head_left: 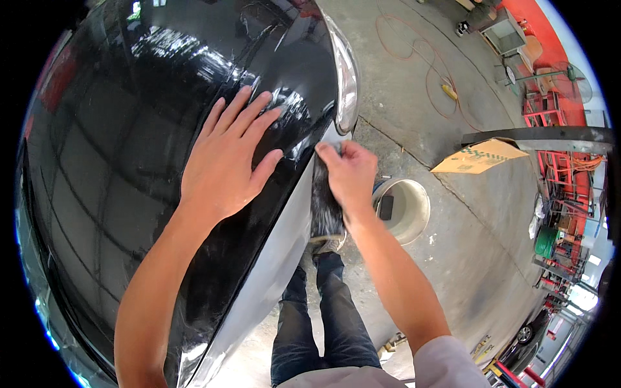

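Note:
My left hand (223,158) lies flat on the glossy black hood (149,174) of a car, its fingers spread and nothing in it. To its right, my right hand (351,174) is closed at the car's front corner, just below the clear headlight (347,77). Its fingers grip a dark, wet-looking sheet (325,204), perhaps sandpaper, beside the grey fender (278,242). The sheet's far edge is partly hidden by the hand. Whitish streaks and wet reflections show on the hood around my left fingertips.
A white bucket (414,210) stands on the concrete floor close to my right forearm, a black block (386,207) inside it. Farther right, a yellow cardboard sheet (482,157) hangs near a dark post (550,138). An orange hose (427,64) curls across the floor.

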`<act>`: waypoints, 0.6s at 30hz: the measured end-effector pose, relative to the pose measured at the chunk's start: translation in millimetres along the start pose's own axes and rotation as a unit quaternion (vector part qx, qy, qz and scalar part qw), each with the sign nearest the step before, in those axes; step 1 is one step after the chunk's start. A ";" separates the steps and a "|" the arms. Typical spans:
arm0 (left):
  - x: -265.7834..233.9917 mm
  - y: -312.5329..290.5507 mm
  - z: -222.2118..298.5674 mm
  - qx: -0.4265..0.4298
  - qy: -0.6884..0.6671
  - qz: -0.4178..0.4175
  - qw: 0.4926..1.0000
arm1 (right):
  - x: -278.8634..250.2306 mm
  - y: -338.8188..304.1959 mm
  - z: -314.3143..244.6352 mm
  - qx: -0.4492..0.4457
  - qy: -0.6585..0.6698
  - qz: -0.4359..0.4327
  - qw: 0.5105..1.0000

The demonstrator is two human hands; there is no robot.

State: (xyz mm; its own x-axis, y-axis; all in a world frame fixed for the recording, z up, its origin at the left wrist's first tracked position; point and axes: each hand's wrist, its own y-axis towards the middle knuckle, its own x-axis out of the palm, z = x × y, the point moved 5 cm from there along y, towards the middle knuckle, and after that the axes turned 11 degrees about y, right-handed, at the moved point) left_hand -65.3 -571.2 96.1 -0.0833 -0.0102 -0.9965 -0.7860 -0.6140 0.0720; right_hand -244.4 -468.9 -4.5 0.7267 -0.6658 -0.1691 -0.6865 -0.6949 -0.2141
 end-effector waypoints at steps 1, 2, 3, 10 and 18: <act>0.1 2.8 2.1 0.001 -0.002 0.000 1.000 | -3.3 14.9 -1.6 -0.001 0.015 -0.003 1.000; 0.0 6.0 4.1 0.001 -0.003 -0.001 1.000 | -5.4 25.4 -1.3 0.010 0.038 0.006 0.999; -0.2 5.8 4.9 -0.001 -0.003 -0.006 1.000 | -4.7 30.8 -1.8 0.024 0.063 0.011 0.998; -2.3 6.3 5.3 -0.001 0.007 -0.025 1.000 | -3.9 -21.0 9.1 0.035 0.067 0.012 0.997; -5.0 12.7 9.5 0.002 0.005 -0.043 0.999 | -1.9 8.9 9.2 0.099 0.270 0.046 0.957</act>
State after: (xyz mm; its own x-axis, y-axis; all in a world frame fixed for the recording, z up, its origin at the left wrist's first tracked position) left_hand -80.7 -571.4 102.4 -0.0098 0.0344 -0.9994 -0.7921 -0.6102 -0.0133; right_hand -251.7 -471.3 -14.9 0.5076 -0.8023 0.3142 -0.6898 -0.5969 -0.4097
